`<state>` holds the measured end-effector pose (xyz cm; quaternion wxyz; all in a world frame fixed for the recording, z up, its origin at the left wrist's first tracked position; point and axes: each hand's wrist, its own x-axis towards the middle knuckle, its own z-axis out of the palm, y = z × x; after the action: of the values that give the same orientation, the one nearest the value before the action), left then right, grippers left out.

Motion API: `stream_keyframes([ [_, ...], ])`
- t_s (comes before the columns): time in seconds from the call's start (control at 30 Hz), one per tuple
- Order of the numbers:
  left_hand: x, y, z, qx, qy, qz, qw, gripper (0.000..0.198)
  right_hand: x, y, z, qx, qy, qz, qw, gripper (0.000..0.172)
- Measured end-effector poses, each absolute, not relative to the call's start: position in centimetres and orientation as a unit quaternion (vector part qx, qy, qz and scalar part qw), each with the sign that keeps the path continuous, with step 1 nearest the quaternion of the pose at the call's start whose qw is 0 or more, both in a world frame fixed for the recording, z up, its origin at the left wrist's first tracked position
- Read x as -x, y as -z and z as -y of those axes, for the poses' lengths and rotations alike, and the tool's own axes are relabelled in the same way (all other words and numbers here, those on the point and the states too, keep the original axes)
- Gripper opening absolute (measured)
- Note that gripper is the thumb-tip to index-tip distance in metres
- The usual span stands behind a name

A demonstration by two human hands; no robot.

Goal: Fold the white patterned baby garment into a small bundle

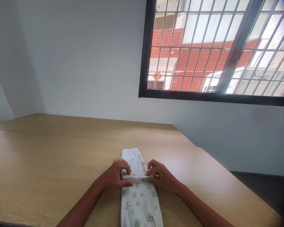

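Note:
A white cloth [140, 205] with small green and pink printed figures lies as a long narrow strip on the wooden table [49, 164], running away from me. My left hand [117, 175] pinches the cloth's left edge at a raised crosswise fold near its middle. My right hand [161, 176] pinches the same fold from the right side. Both hands rest on the cloth, thumbs and fingers closed over the ridge of fabric. The far end of the cloth [132, 154] lies flat beyond the hands.
The table's right edge [227, 171] runs diagonally, with dark floor [265, 189] beyond it. A white wall stands behind the table. A barred, dark-framed window [217, 47] is at the upper right, with a red brick building outside.

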<state>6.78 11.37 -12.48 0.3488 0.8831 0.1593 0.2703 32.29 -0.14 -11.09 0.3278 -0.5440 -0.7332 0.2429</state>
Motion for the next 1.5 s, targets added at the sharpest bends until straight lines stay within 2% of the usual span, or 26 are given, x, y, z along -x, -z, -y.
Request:
stream_keyframes([
  [0.07, -6.6, 12.6, -11.5, -0.887, -0.263, -0.163, 0.344, 0.03, -32.2, 11.1, 0.0, 0.55, -0.232, 0.726, 0.342, 0.009],
  [0.2, -6.6, 12.6, -11.7, -0.884, -0.273, -0.203, 0.322, 0.015, -32.1, 11.2, -0.2, 0.568, -0.21, 0.705, 0.369, 0.011],
  [0.4, -6.6, 12.4, -11.8, -0.888, -0.257, -0.212, 0.318, 0.024, -32.4, 11.1, 0.0, 0.571, -0.21, 0.706, 0.362, 0.014],
  [0.57, -6.5, 12.2, -11.7, -0.878, -0.255, -0.224, 0.338, 0.013, -32.2, 10.4, 0.1, 0.557, -0.225, 0.706, 0.376, 0.019],
  [0.73, -6.4, 12.1, -11.9, -0.871, -0.263, -0.22, 0.353, 0.028, -32.3, 10.3, 0.3, 0.558, -0.231, 0.703, 0.375, 0.024],
  [0.93, -6.3, 12.3, -11.9, -0.861, -0.25, -0.227, 0.381, 0.017, -32.0, 10.0, 0.5, 0.561, -0.246, 0.699, 0.37, 0.021],
  [1.13, -6.3, 12.2, -11.9, -0.858, -0.245, -0.232, 0.388, 0.031, -32.1, 9.9, 0.5, 0.564, -0.249, 0.697, 0.367, 0.029],
  [1.27, -6.2, 11.9, -11.7, -0.852, -0.234, -0.235, 0.406, 0.022, -32.0, 9.8, 0.6, 0.549, -0.264, 0.701, 0.371, 0.027],
  [1.37, -6.1, 11.7, -11.6, -0.848, -0.237, -0.226, 0.417, 0.019, -32.0, 9.6, 0.6, 0.54, -0.277, 0.697, 0.381, 0.031],
  [1.5, -6.2, 11.8, -11.7, -0.847, -0.238, -0.221, 0.422, 0.033, -32.3, 9.8, 0.6, 0.54, -0.266, 0.708, 0.37, 0.036],
])
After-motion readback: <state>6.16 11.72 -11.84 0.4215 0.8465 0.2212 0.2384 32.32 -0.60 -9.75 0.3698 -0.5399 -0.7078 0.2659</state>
